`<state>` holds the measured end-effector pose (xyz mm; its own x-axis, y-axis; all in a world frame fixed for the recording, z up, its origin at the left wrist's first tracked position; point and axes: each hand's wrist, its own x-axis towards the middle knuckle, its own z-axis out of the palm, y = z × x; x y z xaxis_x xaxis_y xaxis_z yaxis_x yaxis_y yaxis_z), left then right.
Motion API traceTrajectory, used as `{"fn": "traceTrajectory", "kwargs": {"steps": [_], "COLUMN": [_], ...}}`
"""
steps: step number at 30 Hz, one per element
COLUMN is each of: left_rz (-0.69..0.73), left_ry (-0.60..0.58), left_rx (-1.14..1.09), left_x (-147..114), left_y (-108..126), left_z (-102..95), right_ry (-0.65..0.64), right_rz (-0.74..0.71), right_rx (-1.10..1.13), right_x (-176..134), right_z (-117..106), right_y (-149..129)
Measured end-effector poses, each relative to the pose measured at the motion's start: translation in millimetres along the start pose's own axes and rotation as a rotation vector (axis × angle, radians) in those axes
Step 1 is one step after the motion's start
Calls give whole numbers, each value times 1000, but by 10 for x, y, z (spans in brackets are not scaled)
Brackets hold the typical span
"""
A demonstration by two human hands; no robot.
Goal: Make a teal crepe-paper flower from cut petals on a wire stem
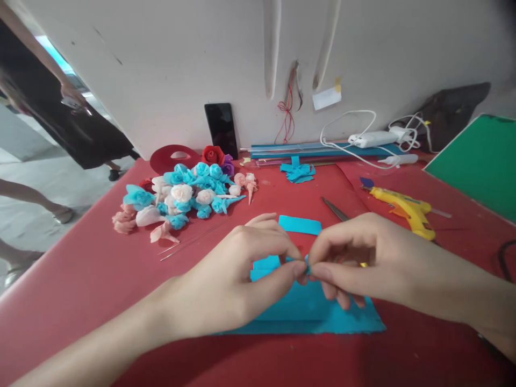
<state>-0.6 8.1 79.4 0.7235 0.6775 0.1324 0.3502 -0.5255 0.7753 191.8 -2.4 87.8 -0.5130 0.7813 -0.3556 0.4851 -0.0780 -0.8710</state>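
Thumb and fingertips of my left hand (pixel 245 269) pinch one side of a small piece of blue crepe paper (pixel 308 265). Against its other side, my right hand (pixel 363 258) is closed in a pinch too, so the fingertips of both hands nearly meet. Most of the piece is hidden by the fingers. Beneath my hands lies a larger blue crepe paper sheet (pixel 314 317) on the red table (pixel 193 349). A cut blue strip (pixel 300 224) rests just beyond them. The tip of a dark metal tool (pixel 334 208) pokes out behind my right hand.
Blue, white and pink paper flowers (pixel 181 193) are heaped at left, near two thin wires (pixel 189 242). A yellow glue gun (pixel 415 215) lies at right. Behind stand blue strips (pixel 297 171), a phone (pixel 221 129), a white power strip (pixel 373 140) and a green board (pixel 479 166). Another person (pixel 68 107) stands left.
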Motion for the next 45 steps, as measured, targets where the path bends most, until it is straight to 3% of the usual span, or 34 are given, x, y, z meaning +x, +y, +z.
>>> {"fn": "traceTrajectory", "kwargs": {"steps": [8, 20, 22, 25, 28, 33, 41, 45], "left_rz": [-138, -218, -154, 70, 280, 484, 503, 496], "left_ry": [-44, -11, 61, 179, 186, 228, 215, 232], "left_rx": [-188, -189, -131, 54, 288, 522, 562, 513], "left_x": [-21, -15, -18, -23, -28, -46, -38, -32], "left_y": [23, 8, 0, -29, -57, -56, 51, 65], "left_z": [22, -7, -22, -29, -20, -17, -53, -40], "right_ry": [40, 117, 123, 71, -66, -198, -273, -241], "right_rz": [64, 25, 50, 94, 128, 164, 125, 177], "right_rx": [11, -22, -7, 64, 164, 297, 340, 262], "right_x": [-8, -19, -41, -58, -38, 6, 9, -20], "right_z": [33, 25, 9, -18, -35, -26, -42, -30], "right_y": [-16, -69, -95, -125, -134, -103, -3, -83]}}
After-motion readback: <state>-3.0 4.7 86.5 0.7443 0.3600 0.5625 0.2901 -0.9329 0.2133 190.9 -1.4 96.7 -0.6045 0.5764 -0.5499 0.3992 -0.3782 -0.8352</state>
